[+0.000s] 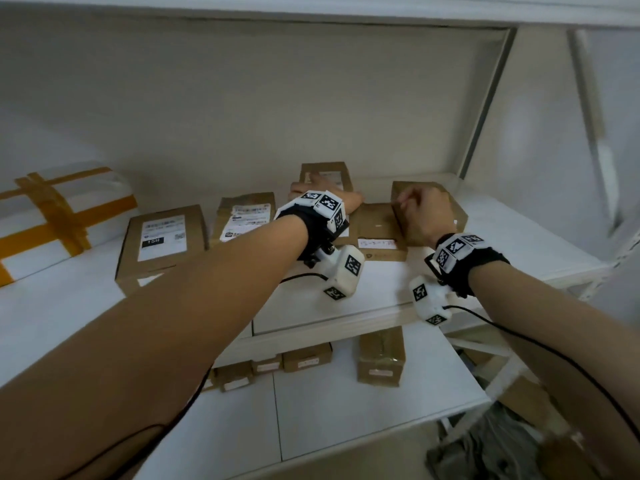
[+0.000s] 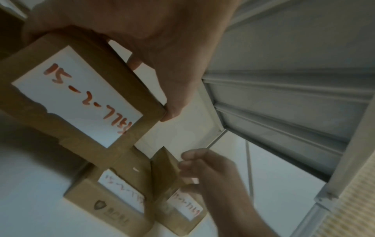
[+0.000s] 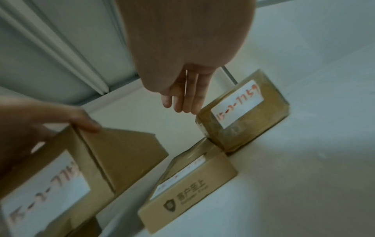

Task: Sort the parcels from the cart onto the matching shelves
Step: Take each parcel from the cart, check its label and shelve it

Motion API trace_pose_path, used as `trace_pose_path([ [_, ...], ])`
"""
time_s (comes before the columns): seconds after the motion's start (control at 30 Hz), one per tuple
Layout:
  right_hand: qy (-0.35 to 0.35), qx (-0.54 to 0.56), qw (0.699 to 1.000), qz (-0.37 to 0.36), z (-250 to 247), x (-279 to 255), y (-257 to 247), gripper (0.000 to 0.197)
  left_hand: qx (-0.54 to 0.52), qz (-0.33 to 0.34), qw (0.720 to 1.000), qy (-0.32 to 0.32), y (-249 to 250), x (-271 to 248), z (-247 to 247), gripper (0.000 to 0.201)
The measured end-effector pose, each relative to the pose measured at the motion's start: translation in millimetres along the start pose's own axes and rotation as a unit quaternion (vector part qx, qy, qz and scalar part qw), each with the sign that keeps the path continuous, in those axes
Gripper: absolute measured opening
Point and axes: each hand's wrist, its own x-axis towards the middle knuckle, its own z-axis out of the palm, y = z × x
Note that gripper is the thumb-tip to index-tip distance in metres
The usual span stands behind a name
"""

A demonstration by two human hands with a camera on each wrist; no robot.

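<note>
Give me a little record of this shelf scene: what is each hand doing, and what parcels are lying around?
Place: white shelf
Left hand: grips a back box, thumb and fingers round its sides
Its label: red handwriting starting 15-2
Right hand: fairly straight fingertips at the top edge of the right box; no firm grip visible
Between the hands: flat box lying on the shelf
Farther left: large labelled box, white parcel with orange tape
Lower shelf: more brown boxes
</note>
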Motion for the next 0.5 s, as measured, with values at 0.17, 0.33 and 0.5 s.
trace_pose_path([
  [0.17,0.061,-0.046,0.997,-0.02,-14.1,-5.0,19.8,0.021,0.031,-0.028,0.998,0.036,0.6,-10.6,19.2,0.096],
  [0.33,0.036,-0.173,0.982,0.06,-18.2,-9.7,38.6,0.044,0.113,0.051,0.992,-0.038,-19.4,-4.0,14.8,0.101],
  [0.5,-0.07,-0.11,0.975,0.181,-10.2,-6.0,50.5,0.063,0.077,0.07,0.994,0.024,-32.2,-10.4,-32.7,0.092],
])
